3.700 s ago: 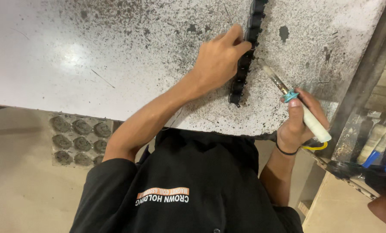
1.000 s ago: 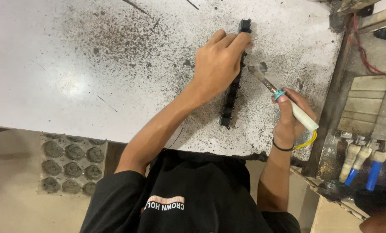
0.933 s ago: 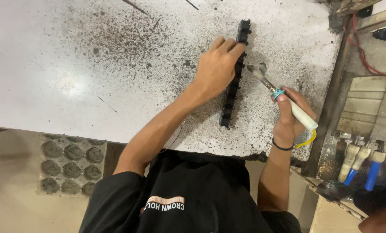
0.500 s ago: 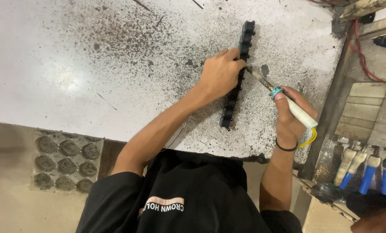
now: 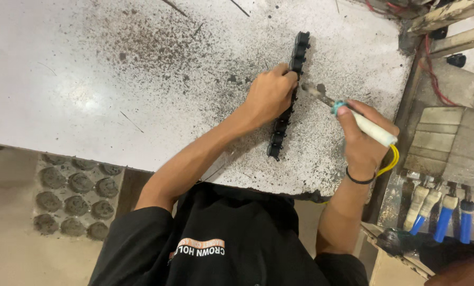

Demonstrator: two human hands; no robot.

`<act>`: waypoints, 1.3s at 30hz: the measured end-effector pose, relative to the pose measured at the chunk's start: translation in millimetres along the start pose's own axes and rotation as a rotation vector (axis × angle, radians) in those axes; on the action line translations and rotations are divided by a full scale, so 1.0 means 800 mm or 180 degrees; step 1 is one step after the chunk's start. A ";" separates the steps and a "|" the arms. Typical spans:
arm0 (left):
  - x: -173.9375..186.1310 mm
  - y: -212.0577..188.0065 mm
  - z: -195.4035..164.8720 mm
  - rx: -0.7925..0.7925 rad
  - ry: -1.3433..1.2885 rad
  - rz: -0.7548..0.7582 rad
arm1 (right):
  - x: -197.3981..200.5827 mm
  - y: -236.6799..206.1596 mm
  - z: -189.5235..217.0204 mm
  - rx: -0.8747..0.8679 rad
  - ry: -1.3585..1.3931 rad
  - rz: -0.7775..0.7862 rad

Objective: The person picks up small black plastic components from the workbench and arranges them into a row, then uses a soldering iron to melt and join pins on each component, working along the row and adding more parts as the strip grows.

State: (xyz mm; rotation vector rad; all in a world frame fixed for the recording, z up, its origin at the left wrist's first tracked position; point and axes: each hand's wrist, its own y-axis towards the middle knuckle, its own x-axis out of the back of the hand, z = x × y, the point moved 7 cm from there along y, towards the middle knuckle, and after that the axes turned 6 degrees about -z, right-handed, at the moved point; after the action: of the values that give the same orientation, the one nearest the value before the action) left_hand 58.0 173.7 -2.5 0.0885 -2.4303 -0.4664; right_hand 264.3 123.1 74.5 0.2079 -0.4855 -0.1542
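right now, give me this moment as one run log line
left hand pressing black strip flat | right hand holds soldering iron, tip by strip | on speckled white table

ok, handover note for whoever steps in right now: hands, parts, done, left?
Left hand: pressing on the black segmented strip, which lies flat on the speckled white table.
Right hand: gripping the white-handled soldering iron, tip at the strip just beside the left fingers.
Done: cannot tell which segments are finished.
Left: probably the rest of the strip; spare tools stand to the right.
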 end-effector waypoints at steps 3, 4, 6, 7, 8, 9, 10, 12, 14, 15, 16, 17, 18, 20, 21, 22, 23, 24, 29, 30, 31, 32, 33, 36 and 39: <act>0.008 0.009 -0.006 0.0194 -0.0034 0.0585 | 0.007 -0.011 -0.029 -0.0233 0.1066 -0.0626; 0.018 0.019 -0.010 0.0213 -0.0173 0.0370 | 0.004 -0.012 -0.037 -0.0209 0.1103 -0.0652; 0.030 0.038 -0.010 0.0267 -0.0467 -0.0028 | -0.002 -0.015 -0.052 -0.0190 0.1157 -0.0714; 0.035 0.047 -0.015 0.0008 -0.0180 -0.0289 | -0.002 -0.014 -0.056 -0.0118 0.1190 -0.0687; 0.038 0.052 -0.017 -0.0236 0.0115 -0.0560 | -0.004 -0.012 -0.058 -0.0046 0.1228 -0.0639; 0.038 0.052 -0.019 -0.0476 0.0416 -0.0822 | -0.005 -0.011 -0.060 0.0017 0.1269 -0.0587; 0.030 0.045 -0.011 -0.0408 0.0423 -0.0754 | -0.006 -0.010 -0.062 0.0020 0.1253 -0.0556; 0.013 0.032 0.008 -0.0277 0.0439 -0.0623 | -0.007 -0.006 -0.062 0.0035 0.1224 -0.0495; 0.000 0.019 0.023 -0.0286 0.0321 -0.0668 | -0.009 -0.003 -0.063 -0.0027 0.1155 -0.0472; -0.004 0.015 0.030 -0.0300 0.0275 -0.0708 | -0.011 -0.001 -0.062 -0.0040 0.1135 -0.0456; -0.013 0.017 0.035 -0.0295 0.0336 -0.0591 | -0.013 0.001 -0.060 -0.0029 0.1153 -0.0443; -0.022 0.019 0.038 -0.0278 0.0398 -0.0463 | -0.014 0.003 -0.059 -0.0034 0.1172 -0.0423; -0.029 0.019 0.041 -0.0254 0.0450 -0.0318 | -0.015 0.003 -0.057 -0.0056 0.1181 -0.0408; -0.031 0.021 0.039 -0.0281 0.0413 -0.0309 | -0.015 0.003 -0.056 -0.0106 0.1039 -0.0368; -0.030 0.021 0.038 -0.0297 0.0400 -0.0312 | -0.014 0.003 -0.054 -0.0122 0.0973 -0.0345; -0.027 0.021 0.036 -0.0290 0.0370 -0.0335 | -0.013 0.004 -0.053 -0.0119 0.0939 -0.0343; -0.023 0.021 0.034 -0.0286 0.0340 -0.0355 | -0.012 0.004 -0.052 -0.0115 0.0906 -0.0345; -0.020 0.020 0.032 -0.0287 0.0310 -0.0376 | -0.010 0.004 -0.050 -0.0108 0.0873 -0.0351; -0.011 0.021 0.024 -0.0293 0.0407 -0.0339 | -0.014 0.009 -0.048 -0.0216 0.0667 -0.0283; -0.011 0.022 0.023 -0.0294 0.0430 -0.0313 | -0.015 0.010 -0.046 -0.0201 0.0694 -0.0289; -0.012 0.022 0.022 -0.0305 0.0430 -0.0295 | -0.016 0.012 -0.043 -0.0177 0.0626 -0.0237; -0.014 0.023 0.022 -0.0315 0.0429 -0.0272 | -0.017 0.014 -0.040 -0.0157 0.0558 -0.0187; -0.016 0.023 0.021 -0.0326 0.0427 -0.0244 | -0.018 0.015 -0.036 -0.0142 0.0489 -0.0139; -0.022 0.024 0.021 -0.0309 0.0446 -0.0202 | -0.019 0.020 -0.024 -0.0138 0.0166 0.0041; -0.026 0.025 0.022 -0.0292 0.0409 -0.0240 | -0.019 0.025 -0.012 -0.0132 0.0041 0.0123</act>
State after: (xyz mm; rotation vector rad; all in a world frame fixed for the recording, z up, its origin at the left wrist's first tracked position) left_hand 64.3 201.5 -20.6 0.1660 -2.2826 -0.5873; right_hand 257.2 147.3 64.4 0.1589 -0.4726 -0.1250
